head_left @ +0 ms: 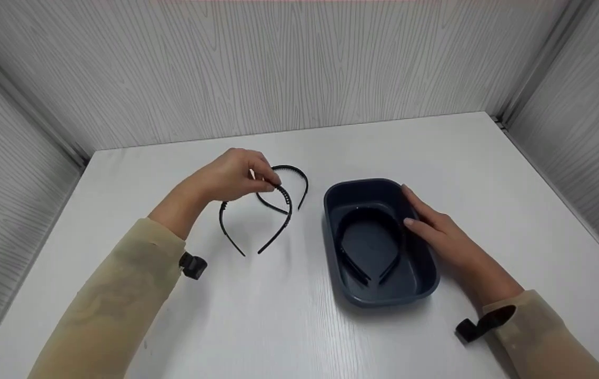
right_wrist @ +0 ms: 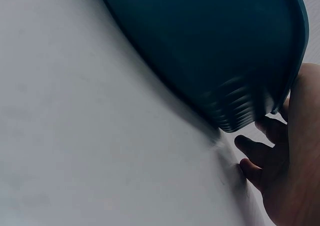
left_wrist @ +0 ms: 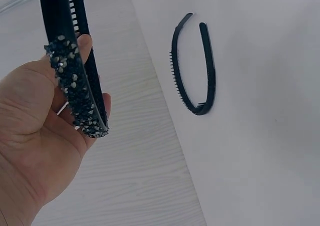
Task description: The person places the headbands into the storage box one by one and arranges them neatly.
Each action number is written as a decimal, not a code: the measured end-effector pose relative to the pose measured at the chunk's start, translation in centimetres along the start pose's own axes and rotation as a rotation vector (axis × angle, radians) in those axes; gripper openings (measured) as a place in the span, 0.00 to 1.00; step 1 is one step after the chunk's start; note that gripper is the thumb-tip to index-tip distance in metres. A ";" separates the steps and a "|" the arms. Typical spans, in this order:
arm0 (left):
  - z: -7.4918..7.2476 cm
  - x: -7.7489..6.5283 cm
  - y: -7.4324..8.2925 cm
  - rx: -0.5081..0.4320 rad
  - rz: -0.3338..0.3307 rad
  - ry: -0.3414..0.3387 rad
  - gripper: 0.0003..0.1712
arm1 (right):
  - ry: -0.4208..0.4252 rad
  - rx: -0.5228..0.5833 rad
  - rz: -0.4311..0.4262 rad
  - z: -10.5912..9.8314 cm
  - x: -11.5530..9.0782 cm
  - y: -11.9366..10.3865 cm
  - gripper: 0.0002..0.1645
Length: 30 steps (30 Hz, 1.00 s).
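Observation:
My left hand [head_left: 239,176] pinches a black headband [head_left: 289,207] near its top and holds it above the table, its ends pointing down. In the left wrist view, dark glittering stones cover part of this headband [left_wrist: 75,86], and small teeth line its inside. Just behind it, another black toothed headband [head_left: 306,184] lies on the table. My right hand [head_left: 444,237] holds the right rim of a dark blue plastic basin [head_left: 383,301], thumb over the edge and the other fingers outside. Inside the basin lies dark headband material [head_left: 342,250]; how many pieces overlap there I cannot tell.
The white table [head_left: 278,326] has a wood-grain surface. A grey wood-grain panel [head_left: 299,68] rises along its back edge, with side panels at left and right. Black camera mounts [head_left: 192,266] sit at both wrists.

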<state>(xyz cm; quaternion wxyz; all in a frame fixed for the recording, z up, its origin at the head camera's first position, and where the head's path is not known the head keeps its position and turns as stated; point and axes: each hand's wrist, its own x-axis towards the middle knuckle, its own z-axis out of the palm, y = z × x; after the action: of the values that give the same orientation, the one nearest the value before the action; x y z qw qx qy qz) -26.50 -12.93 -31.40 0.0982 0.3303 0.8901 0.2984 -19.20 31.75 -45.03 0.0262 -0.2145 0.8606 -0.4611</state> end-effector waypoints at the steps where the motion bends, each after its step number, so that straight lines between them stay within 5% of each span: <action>1: 0.1 0.3 0.3 0.004 0.010 -0.003 0.09 | 0.000 0.001 0.002 0.0 0.0 0.0 0.39; 17: 2.5 5.3 5.2 0.030 0.164 -0.066 0.10 | 0.009 -0.015 0.011 0.0 -0.5 -0.5 0.39; 30: 5.1 7.5 7.4 0.029 0.233 -0.088 0.10 | 0.007 -0.010 -0.001 0.4 -0.5 -0.4 0.39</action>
<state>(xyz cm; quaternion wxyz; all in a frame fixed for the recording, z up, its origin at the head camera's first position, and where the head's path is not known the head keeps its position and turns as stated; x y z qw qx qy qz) -26.44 -1.24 -30.88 0.0970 0.4458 0.8446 0.2803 -18.55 31.42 -45.07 0.0220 -0.2133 0.8629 -0.4576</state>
